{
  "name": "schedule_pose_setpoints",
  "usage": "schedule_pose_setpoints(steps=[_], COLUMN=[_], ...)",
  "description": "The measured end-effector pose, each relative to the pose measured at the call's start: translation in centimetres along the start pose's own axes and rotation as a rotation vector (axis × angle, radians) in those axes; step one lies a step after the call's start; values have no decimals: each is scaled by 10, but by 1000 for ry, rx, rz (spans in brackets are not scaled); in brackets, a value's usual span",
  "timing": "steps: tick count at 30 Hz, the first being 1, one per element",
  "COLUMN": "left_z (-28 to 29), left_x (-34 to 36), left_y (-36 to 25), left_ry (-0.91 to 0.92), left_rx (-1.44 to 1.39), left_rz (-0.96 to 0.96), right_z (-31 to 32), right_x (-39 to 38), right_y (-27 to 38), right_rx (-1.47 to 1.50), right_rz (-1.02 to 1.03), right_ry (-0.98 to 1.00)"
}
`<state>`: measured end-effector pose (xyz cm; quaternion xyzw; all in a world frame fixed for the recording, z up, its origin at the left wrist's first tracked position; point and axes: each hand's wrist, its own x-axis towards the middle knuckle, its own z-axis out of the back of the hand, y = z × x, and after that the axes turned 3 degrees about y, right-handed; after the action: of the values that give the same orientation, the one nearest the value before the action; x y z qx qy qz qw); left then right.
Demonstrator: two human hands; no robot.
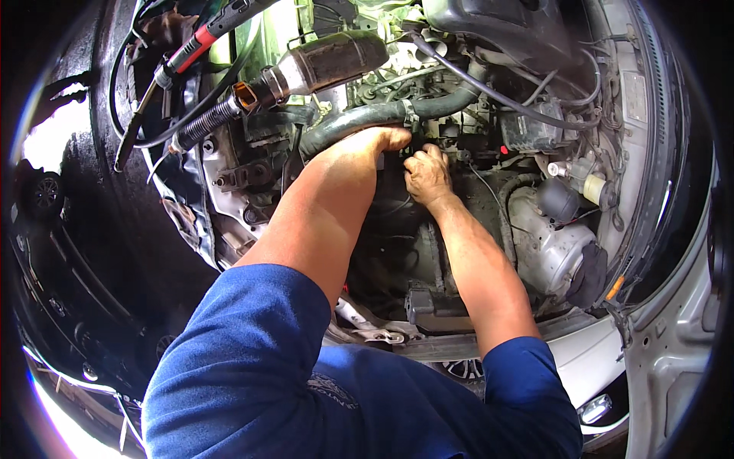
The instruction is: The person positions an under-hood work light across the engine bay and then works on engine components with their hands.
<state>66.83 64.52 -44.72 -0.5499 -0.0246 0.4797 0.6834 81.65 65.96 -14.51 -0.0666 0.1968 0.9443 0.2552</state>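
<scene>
"What's closest to us?"

"The person's short-sleeved blue cloth shirt (367, 398). Beyond it, both forearms reach into a crowded, grimy engine bay (451, 350)."

"And the hands?"

"The left hand (390, 140) is just below a thick, curved black rubber hose (359, 118), its thumb side showing and the other fingers hidden. The right hand (430, 174) is beside it, lower and to the right, fingers curled, tips out of sight. I can't tell how far either is closed, or whether it has hold of anything."

"So how far along is the work?"

"Midway, I'd judge. The bay is open and both hands are in place at the hose, which crosses the middle of the bay. Whether anything there is loosened or fastened, I can't tell, so what's left is unclear too."

"Count things for me."

"Two hands, one thick hose, one dark brownish metal canister (336, 61) with one grey ribbed flexible pipe (205, 125), one red-and-black wand-shaped tool (195, 46), one black rounded ball-like part (558, 200), one large silvery rounded housing (547, 249). The thin cables overlap too much to count."
</scene>
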Motion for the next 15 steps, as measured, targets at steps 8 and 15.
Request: schedule_pose_setpoints(steps=[8, 15], left_z=[3, 1], left_x=[-1, 1], left_y=[0, 0], left_ry=[0, -4], left_rx=[-6, -15], left_rz=[2, -3], right_z=[0, 1], right_x=[-2, -2], right_y=[2, 0], right_rx=[41, 53], right_rz=[-2, 14], right_ry=[-78, -125])
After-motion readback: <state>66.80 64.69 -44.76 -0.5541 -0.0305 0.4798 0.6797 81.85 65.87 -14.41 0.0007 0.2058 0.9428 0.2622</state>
